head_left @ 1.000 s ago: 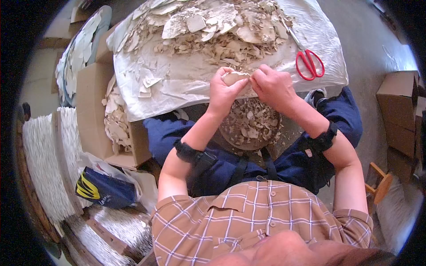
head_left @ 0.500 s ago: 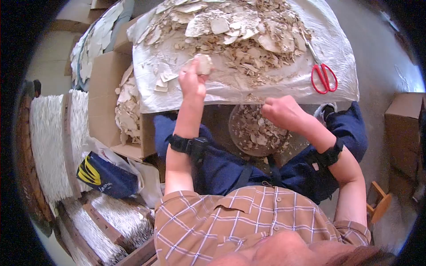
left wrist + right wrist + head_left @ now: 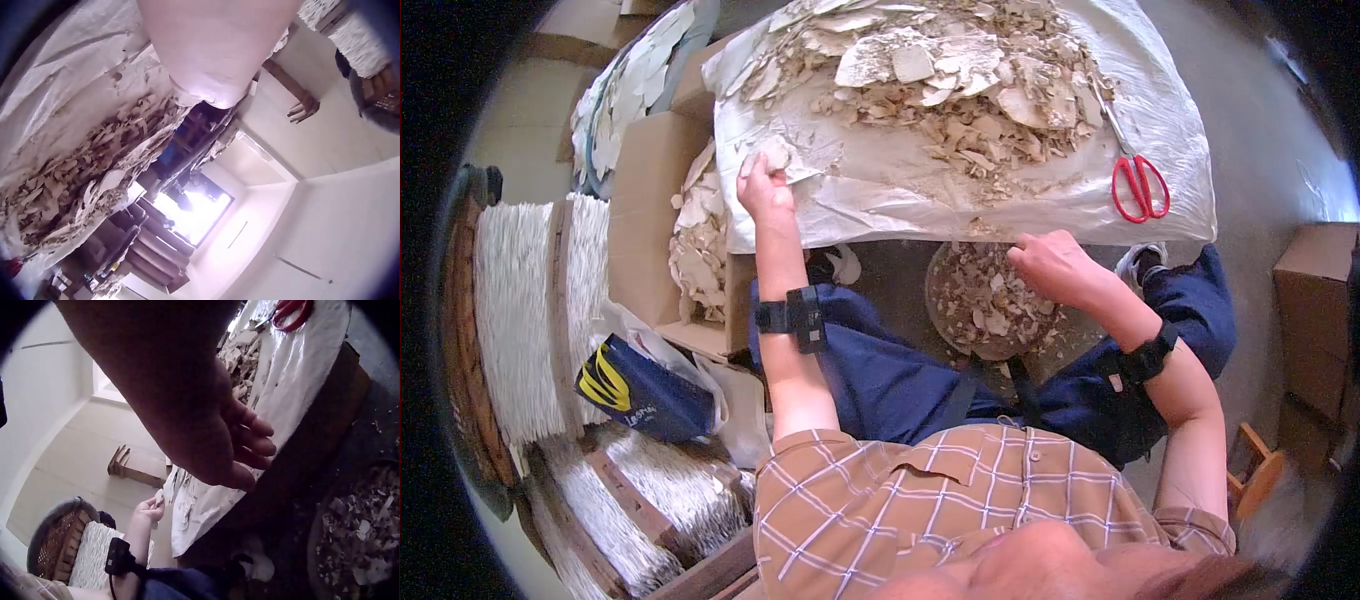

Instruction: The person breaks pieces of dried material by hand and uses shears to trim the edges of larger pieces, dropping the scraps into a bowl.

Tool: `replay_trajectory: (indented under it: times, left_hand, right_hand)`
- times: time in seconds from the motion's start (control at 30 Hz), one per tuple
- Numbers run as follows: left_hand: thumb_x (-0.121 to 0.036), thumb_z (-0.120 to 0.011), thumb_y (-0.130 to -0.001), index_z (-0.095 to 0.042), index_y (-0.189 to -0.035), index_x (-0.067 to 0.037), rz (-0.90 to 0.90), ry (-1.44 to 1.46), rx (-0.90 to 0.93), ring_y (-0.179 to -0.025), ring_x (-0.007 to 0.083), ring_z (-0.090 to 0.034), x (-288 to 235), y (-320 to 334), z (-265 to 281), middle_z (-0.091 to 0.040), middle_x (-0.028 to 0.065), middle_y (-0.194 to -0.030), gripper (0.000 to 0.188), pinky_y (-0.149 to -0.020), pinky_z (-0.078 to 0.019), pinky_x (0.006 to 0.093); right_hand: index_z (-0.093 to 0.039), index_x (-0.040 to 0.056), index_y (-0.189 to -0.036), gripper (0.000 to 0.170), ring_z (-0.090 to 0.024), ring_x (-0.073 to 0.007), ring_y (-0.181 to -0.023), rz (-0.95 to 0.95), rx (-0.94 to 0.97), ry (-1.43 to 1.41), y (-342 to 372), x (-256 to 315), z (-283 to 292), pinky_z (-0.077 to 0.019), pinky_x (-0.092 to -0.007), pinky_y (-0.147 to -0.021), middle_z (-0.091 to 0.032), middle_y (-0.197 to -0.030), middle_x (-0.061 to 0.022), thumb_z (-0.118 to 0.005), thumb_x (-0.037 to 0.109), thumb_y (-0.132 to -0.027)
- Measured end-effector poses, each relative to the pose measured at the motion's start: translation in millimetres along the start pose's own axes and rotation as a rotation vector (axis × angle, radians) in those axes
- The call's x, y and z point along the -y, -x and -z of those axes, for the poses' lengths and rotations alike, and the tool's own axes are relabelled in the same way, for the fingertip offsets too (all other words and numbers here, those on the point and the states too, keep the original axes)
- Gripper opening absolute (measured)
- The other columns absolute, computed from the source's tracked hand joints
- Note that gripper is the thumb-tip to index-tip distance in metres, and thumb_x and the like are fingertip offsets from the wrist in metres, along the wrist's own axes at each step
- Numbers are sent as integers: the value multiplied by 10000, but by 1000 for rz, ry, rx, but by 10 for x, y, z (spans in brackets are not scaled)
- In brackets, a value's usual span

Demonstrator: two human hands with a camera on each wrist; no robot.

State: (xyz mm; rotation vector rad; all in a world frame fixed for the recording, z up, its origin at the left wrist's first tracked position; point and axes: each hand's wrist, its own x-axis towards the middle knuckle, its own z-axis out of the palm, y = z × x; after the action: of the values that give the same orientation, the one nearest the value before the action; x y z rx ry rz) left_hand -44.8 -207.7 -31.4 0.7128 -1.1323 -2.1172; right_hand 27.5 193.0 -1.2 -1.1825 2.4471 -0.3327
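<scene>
At the left part of the white-covered table [image 3: 880, 200], my left hand [image 3: 766, 192] pinches a pale, flat, flaky piece [image 3: 777, 153] close over a few similar pieces. The right wrist view shows this left hand [image 3: 147, 512] from the side, with the pale piece [image 3: 160, 497] at its fingertips. My right hand [image 3: 1055, 266] hangs by the table's front edge, above a round basin [image 3: 932, 312] of broken scraps. Its fingers [image 3: 256, 425] are loosely bent and hold nothing. In the left wrist view, the forearm and hand underside hide the held piece.
A heap of pale flakes [image 3: 970, 90] covers the table's back. Red-handled scissors [image 3: 1140, 190] lie at its right. Left of the table stands a cardboard box [image 3: 635, 220] with pale pieces, near a blue bag [image 3: 645, 390] and stacks of white sheets [image 3: 515, 320].
The hands were together at the pale piece; they have parted. My left hand has carried it left to the small pile. My right hand has dropped back over the basin. The view has shifted slightly.
</scene>
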Motion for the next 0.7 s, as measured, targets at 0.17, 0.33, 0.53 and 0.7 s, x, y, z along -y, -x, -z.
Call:
replay_trajectory:
  times: [0.17, 0.33, 0.53, 0.7]
  left_hand:
    - [19, -589, -712, -438, -1051, 13, -324, -510, -239, -956, 249, -522, -22, 83, -61, -459, 173, -1090, 372, -813, -458, 352]
    - [-28, -599, -704, -477, -1084, 4, -1055, -1109, 305, -1017, 276, -493, 44, 591, -515, -495, 148, -1107, 400, -933, -349, 327]
    - [-149, -647, -693, -554, -1011, -45, -1005, -1185, 1019, -995, 257, -504, 772, 1485, -1246, -552, 93, -1035, 347, -866, -402, 351]
    - [-258, -646, -691, -557, -1025, -79, -1070, -1472, 979, -968, 246, -496, 1076, 1521, -1332, -531, 74, -1051, 389, -791, -417, 355]
  right_hand:
    - [-542, 10, -733, 105, -571, -340, -676, 11, 9, 24, 12, -94, -50, -451, -432, -575, -544, -720, -163, -486, 98, -722]
    - [-542, 10, -737, 109, -575, -336, -675, 9, -14, 45, 78, -123, -35, -454, -426, -572, -545, -716, -167, -483, 101, -724]
    - [-541, 13, -746, 96, -578, -330, -673, 31, -14, 69, 86, -69, 18, -457, -421, -570, -545, -715, -167, -498, 91, -711]
    - [-535, 9, -744, 95, -580, -328, -667, -2, -8, 61, 101, -139, 93, -459, -419, -568, -546, -712, -162, -499, 91, -712]
